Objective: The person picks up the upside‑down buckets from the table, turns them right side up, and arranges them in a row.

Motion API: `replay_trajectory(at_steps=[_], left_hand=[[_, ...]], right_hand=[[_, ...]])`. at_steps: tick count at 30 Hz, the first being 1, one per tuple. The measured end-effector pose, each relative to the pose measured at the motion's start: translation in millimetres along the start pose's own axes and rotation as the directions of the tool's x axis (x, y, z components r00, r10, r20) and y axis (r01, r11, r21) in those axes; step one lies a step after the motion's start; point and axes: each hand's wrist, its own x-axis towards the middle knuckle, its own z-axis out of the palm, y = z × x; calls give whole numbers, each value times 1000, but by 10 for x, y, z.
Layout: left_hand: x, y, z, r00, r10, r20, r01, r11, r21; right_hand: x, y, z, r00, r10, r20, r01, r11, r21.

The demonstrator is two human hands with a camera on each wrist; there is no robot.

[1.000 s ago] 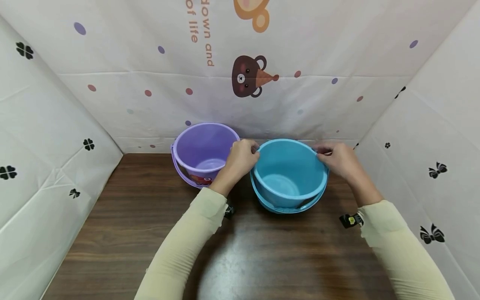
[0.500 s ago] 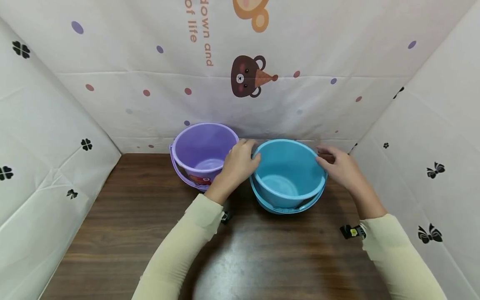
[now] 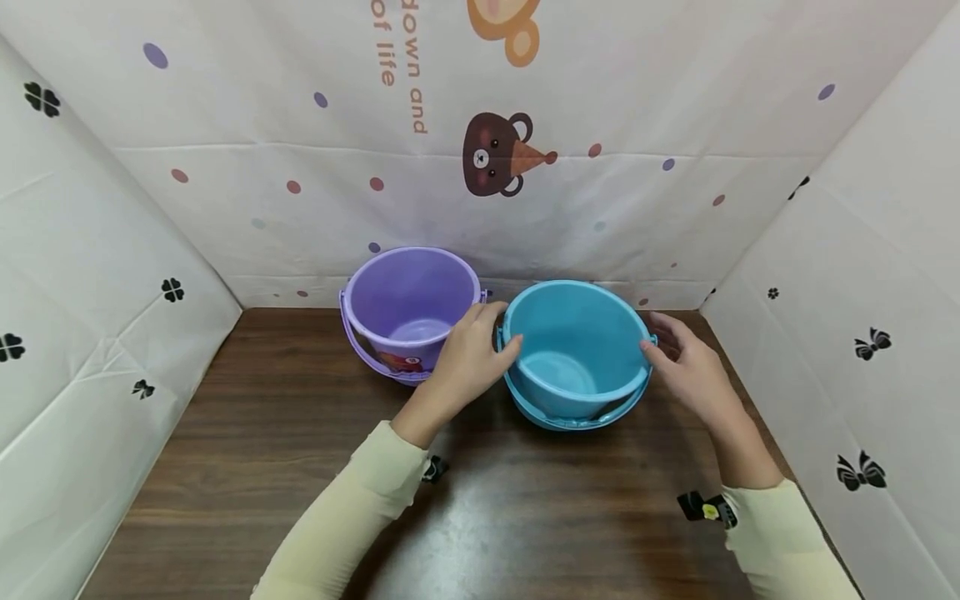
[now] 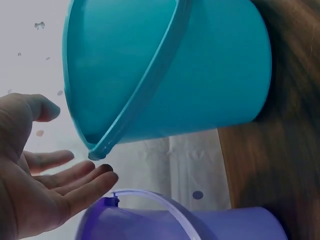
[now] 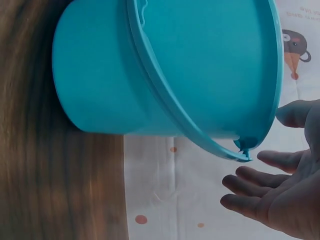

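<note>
A blue bucket (image 3: 570,350) stands upright on the wooden table, its handle (image 4: 150,75) hanging down on the near side. To its left stands a purple bucket (image 3: 412,308) with its handle also lowered. My left hand (image 3: 468,354) is between the two buckets, thumb near the blue rim and fingers spread. In the left wrist view the fingers (image 4: 80,185) are apart from the blue bucket. My right hand (image 3: 693,371) is at the blue bucket's right side; in the right wrist view its thumb (image 5: 292,114) is close to the rim and the other fingers are extended.
The dark wooden table (image 3: 255,467) runs back to a white printed sheet (image 3: 247,208) behind the buckets. More white sheeting (image 3: 862,250) walls in the right side, and the left is closed off likewise.
Both hands have loosened from the blue bucket's rim and drawn back toward me, fingers opening. Both buckets have stayed in place.
</note>
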Motion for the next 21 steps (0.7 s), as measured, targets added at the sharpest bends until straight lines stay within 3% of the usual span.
replay_trajectory(at_steps=[10,21], left_hand=[[-106,37,59,998,-30,-46,28,998,-53],[-89,37,103,999,-50,-21,47,991,-128]], right_hand=[[-115,-89,43,998,46,41,-46,999,-3],[-61,-73,127,999,28,-16,-28,999,-45]])
